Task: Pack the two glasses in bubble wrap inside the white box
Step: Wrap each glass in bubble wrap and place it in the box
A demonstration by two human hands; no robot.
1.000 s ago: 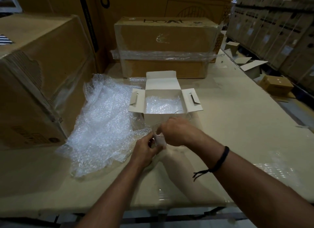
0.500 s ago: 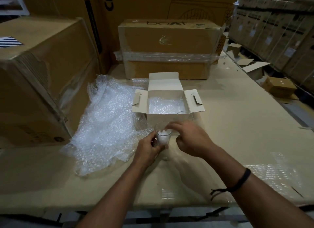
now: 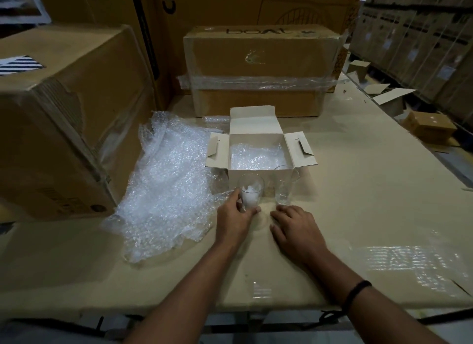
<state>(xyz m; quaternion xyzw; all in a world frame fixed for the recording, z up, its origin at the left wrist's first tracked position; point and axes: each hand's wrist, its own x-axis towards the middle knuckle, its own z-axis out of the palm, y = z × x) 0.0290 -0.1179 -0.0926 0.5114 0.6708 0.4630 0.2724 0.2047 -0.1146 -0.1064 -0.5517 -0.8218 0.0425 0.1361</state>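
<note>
Right hand (image 3: 294,231), withdrawn from stuffed glass (image 3: 250,194), lies with fingers relaxed; left hand (image 3: 235,220) grips that glass; second glass (image 3: 285,187) is empty, and both stand unboxed at 6 o'clock of box (image 3: 256,138).

Left hand (image 3: 236,217) curled, right hand (image 3: 294,227) flat.

Dim, warm-toned light leaves the corners falling off into darkness. Light from above lays broken glare patches on the counter (image 3: 358,190) at lower right and scatters bright sparkle over the bubble wrap (image 3: 174,179). Shadows are soft and weak. Wide-angle distortion bows the cardboard box (image 3: 64,128) at the left edge, and fine detail is slightly soft throughout.
</note>
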